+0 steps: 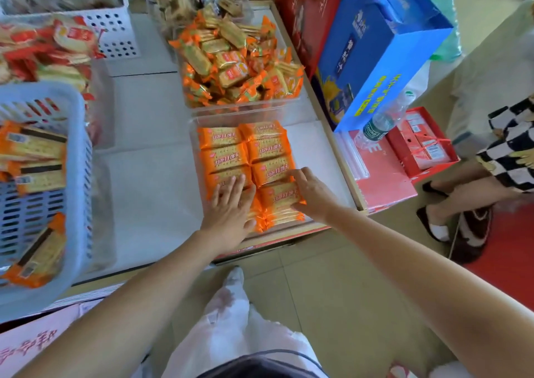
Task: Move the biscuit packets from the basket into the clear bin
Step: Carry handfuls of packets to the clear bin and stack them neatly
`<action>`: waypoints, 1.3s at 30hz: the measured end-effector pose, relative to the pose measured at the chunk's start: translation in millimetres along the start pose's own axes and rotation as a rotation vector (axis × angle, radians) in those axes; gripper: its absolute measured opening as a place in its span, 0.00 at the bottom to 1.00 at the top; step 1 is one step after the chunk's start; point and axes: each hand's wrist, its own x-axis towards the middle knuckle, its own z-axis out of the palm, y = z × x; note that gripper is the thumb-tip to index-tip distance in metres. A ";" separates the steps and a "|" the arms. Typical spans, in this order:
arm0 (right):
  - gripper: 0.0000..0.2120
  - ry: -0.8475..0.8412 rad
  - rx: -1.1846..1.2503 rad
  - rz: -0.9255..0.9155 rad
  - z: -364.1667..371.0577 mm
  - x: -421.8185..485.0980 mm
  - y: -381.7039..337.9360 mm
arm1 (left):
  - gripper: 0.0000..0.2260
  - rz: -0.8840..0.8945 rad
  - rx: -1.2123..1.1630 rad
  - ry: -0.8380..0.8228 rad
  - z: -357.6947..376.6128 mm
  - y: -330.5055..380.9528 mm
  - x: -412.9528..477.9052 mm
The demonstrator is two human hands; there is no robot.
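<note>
While hands (231, 204) (310, 194) touch biscuit packets (224, 158), print inverted

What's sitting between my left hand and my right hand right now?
In the head view, orange biscuit packets, stacked at the near end of the clear bin, lie between the left hand and the right hand.

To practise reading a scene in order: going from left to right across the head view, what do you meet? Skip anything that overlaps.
Basket → left hand → right hand → water bottle → checkered shorts.
</note>
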 end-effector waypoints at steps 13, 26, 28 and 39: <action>0.46 -0.101 -0.233 -0.062 20.4 15.7 -5.5 | 0.36 -0.088 0.001 0.007 6.9 5.0 9.7; 0.46 -0.082 -0.095 -0.002 26.2 29.4 -9.9 | 0.33 -0.077 -0.010 0.035 9.8 1.5 13.8; 0.47 -0.035 -0.089 -0.005 22.0 26.3 -12.2 | 0.31 -0.073 -0.041 0.062 3.1 2.1 8.9; 0.22 0.369 0.399 -0.247 -27.6 0.9 -95.3 | 0.10 0.038 -0.296 0.776 -58.8 -1.2 -82.1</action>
